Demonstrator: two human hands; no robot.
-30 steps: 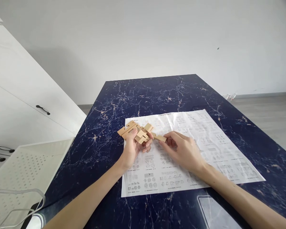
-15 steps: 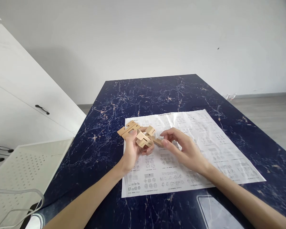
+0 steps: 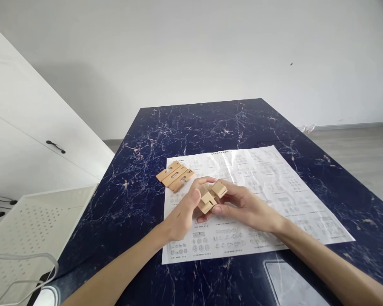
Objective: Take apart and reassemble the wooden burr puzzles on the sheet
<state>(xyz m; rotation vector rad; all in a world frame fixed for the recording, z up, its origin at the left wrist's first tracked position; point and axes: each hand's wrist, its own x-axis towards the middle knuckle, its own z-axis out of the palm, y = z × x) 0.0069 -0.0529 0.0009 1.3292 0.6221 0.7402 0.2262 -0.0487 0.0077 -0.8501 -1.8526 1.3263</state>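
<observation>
Both hands grip a small wooden interlocking puzzle [image 3: 210,199] of notched light-wood blocks, held above a printed sheet. My left hand [image 3: 185,212] closes round its left side, thumb on top. My right hand [image 3: 242,206] pinches its right side between thumb and fingers; the fingertips behind it are hidden. Left of the puzzle lie flat notched wooden pieces [image 3: 175,175] marked with numbers, side by side across the sheet's upper left corner. The white instruction sheet [image 3: 268,191] carries rows of small diagrams and creases.
A dark blue marble-patterned table [image 3: 191,127] fills the middle. At its near edge a flat, pale, rounded-corner device [image 3: 290,282] lies partly under my right forearm. To the left stand a white cabinet [image 3: 25,114] and a perforated white surface [image 3: 35,221] with a cable [image 3: 52,257].
The puzzle has moved right and slightly nearer, off the flat numbered pieces, which now show fully. My right hand has closed onto its right side, where a block stuck out before.
</observation>
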